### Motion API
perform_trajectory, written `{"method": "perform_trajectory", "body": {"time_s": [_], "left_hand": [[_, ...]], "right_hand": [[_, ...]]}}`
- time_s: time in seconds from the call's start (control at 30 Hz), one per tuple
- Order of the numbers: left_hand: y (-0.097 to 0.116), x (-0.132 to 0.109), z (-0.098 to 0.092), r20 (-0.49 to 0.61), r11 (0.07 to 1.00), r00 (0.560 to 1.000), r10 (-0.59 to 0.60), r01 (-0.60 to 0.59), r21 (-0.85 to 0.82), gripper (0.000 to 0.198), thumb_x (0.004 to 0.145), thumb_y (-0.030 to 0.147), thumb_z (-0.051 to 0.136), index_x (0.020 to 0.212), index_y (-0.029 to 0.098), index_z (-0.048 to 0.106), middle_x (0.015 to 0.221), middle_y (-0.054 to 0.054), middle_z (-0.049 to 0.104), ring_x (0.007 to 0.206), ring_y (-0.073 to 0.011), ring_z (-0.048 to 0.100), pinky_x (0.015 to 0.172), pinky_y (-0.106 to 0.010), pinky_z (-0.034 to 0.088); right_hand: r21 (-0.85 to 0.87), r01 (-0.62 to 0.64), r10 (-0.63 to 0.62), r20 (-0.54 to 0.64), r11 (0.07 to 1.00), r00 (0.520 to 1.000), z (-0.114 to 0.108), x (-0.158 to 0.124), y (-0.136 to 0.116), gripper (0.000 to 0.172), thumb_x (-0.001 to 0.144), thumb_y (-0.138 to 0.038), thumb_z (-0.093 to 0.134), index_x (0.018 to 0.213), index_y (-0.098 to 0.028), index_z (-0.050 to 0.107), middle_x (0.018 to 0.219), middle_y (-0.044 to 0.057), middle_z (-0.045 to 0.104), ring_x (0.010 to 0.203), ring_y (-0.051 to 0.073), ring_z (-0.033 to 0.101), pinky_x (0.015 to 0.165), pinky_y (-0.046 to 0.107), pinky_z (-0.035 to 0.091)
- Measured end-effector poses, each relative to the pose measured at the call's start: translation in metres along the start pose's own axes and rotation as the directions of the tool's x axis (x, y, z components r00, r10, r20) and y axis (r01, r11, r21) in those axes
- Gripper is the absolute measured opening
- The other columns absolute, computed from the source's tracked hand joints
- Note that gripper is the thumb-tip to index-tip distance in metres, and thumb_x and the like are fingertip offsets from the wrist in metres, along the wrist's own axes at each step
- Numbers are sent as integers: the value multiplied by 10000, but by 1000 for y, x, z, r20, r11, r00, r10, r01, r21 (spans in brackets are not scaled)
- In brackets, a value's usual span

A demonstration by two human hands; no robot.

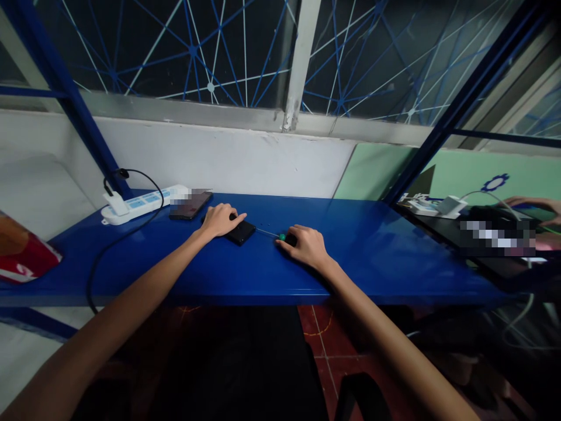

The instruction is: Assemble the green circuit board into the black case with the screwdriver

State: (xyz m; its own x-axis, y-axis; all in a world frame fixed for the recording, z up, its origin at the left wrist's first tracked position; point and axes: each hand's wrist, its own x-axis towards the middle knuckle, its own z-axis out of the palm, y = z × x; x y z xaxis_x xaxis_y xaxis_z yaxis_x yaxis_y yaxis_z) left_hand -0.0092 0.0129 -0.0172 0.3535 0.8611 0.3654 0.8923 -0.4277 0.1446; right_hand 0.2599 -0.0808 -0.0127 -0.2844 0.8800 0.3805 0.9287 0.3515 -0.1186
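My left hand (220, 220) is closed over a flat black box-shaped device (242, 233), pressing it against the blue table (263, 272). Part of the device is hidden under the fingers. In my right hand (307, 245) is a screwdriver (281, 237) with a green and black handle. Its thin metal shaft points left, and the tip is at the right side of the device; whether it sits in a screw I cannot tell. A few tiny dark bits (268, 224) lie just behind the shaft, too small to name.
Behind my left hand lies a phone (193, 206) beside a white power strip (144, 204) with a plugged-in black cable (105, 248). A red package (26, 251) stands far left. At right, another person's hand (537, 207) is over a cluttered black surface (442, 231).
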Motion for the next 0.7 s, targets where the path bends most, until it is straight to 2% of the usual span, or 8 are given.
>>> {"method": "perform_trajectory", "body": {"time_s": [0.2, 0.33, 0.4, 0.53, 0.7], "left_hand": [[8, -3, -2, 44, 997, 997, 58, -56, -54, 555, 922, 603, 355, 837, 189, 715, 962, -119, 677, 923, -273, 585, 795, -398, 383], [9, -2, -3, 141, 996, 987, 72, -63, -65, 583, 908, 667, 316, 1027, 249, 704, 1155, -129, 626, 1062, -332, 541, 881, -496, 344], [8, -1, -3, 175, 997, 983, 62, -52, -63, 587, 906, 680, 297, 1113, 286, 679, 1229, -128, 590, 1119, -354, 510, 915, -534, 319], [6, 1, 0, 190, 997, 981, 48, -36, -66, 565, 907, 675, 292, 1164, 326, 654, 1258, -111, 576, 1151, -350, 483, 954, -542, 295], [5, 2, 1, 196, 996, 979, 60, -47, -71, 561, 919, 651, 294, 1180, 307, 652, 1242, -129, 586, 1122, -344, 484, 947, -546, 300]], "right_hand": [[-33, -45, 45, 7, 998, 999, 1, 1, 4, 340, 838, -551, 555, 864, -213, 583, 819, 33, 681, 652, 161, 572, 517, 259, 196], [-69, -65, 70, 62, 996, 996, 1, 1, 3, 397, 859, -600, 509, 959, -223, 583, 742, 34, 683, 616, 176, 581, 520, 260, 192], [-57, -49, 52, 60, 997, 997, 0, 1, 2, 423, 897, -613, 438, 958, -223, 589, 733, 33, 680, 633, 176, 592, 531, 263, 208], [-33, -17, 18, 38, 999, 999, -4, 0, 2, 422, 978, -507, 324, 901, -212, 615, 827, 46, 684, 705, 165, 610, 556, 269, 248], [-61, -4, 6, 33, 998, 999, -5, 0, 6, 459, 901, -605, 435, 830, -201, 642, 885, 55, 635, 697, 162, 580, 536, 271, 244]]}}
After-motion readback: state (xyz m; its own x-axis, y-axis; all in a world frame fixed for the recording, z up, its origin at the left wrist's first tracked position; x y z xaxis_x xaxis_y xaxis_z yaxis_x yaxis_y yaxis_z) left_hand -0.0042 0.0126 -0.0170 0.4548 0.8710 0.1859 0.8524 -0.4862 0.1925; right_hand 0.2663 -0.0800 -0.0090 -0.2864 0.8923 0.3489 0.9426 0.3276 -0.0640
